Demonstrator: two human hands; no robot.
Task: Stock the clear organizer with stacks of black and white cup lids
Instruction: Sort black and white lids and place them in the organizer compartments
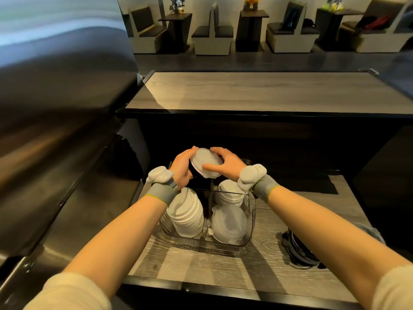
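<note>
On a wood-grain counter (223,265) walled by steel at left, a clear organizer (251,211) holds three white lid stacks; above its far edge, left hand (182,167) and right hand (225,164) clasp another white lid stack (204,158). Black lids (299,249) sit rightward.

White cup lids (187,214) are showing pale through the clear organizer (252,217); at four o'clock from it, black cup lids (300,249) are lying on the grey wood-grain counter (201,262). Grey wristbands (161,193) are showing yellow-green edging.
</note>
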